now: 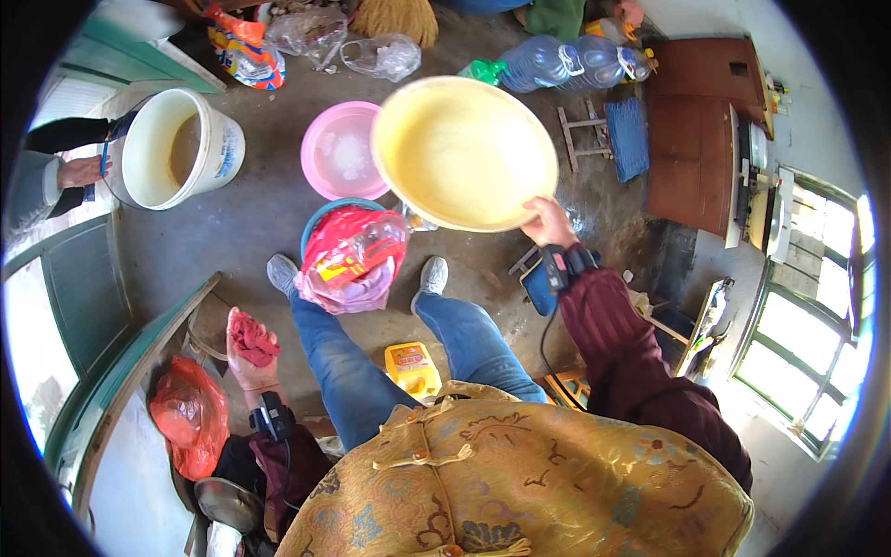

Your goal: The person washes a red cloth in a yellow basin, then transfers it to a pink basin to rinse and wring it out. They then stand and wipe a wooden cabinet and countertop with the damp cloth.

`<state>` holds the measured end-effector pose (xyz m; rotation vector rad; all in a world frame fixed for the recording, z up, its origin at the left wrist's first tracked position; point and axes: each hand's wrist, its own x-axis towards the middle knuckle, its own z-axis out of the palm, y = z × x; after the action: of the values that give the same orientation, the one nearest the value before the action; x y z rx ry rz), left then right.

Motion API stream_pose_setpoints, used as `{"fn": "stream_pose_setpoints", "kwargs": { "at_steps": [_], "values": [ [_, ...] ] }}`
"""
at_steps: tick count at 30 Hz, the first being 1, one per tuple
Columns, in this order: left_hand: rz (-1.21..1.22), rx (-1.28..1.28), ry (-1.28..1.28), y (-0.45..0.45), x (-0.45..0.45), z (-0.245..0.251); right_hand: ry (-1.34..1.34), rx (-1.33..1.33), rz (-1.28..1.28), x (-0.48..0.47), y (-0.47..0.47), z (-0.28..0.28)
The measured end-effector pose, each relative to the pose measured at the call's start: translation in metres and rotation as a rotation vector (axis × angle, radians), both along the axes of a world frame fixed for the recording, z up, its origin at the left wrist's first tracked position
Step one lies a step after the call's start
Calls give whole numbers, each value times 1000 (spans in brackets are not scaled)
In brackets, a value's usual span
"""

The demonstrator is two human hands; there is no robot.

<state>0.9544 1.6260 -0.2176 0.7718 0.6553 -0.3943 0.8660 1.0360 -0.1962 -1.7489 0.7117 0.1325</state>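
My right hand [548, 221] grips the lower right rim of a round yellow basin [463, 153], raised with its hollow side in view. A crumpled red cloth [254, 339] lies in my left hand [252, 355], whose palm is turned up. Left of the yellow basin a pink basin [341, 150] stands on the floor with whitish suds or liquid inside. Between my feet is a blue basin [314, 221], largely covered by red and pink plastic bags [358, 257] with a clear plastic bottle on them. A yellow plastic jug [413, 369] lies between my legs.
At the left, another person's hand [83, 171] is beside a white bucket [186, 150] holding brownish liquid. Large plastic bottles [539, 64] and clear bags [381, 57] lie at the far side. A small stool [539, 282] stands right; a red bag [191, 418] hangs or rests lower left.
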Motion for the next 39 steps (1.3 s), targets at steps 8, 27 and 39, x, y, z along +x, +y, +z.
{"fn": "stream_pose_setpoints", "kwargs": {
  "at_steps": [8, 27, 39],
  "values": [
    [-116, -116, 237, -199, -32, 15, 111, 517, -1214, -213, -160, 3],
    [-144, 262, 270, -326, -57, 39, 197, 815, -1336, -245, -207, -49],
    [-526, -224, 410, -423, -115, 8, 202, 644, -697, -149, -231, 8]
  ]
}}
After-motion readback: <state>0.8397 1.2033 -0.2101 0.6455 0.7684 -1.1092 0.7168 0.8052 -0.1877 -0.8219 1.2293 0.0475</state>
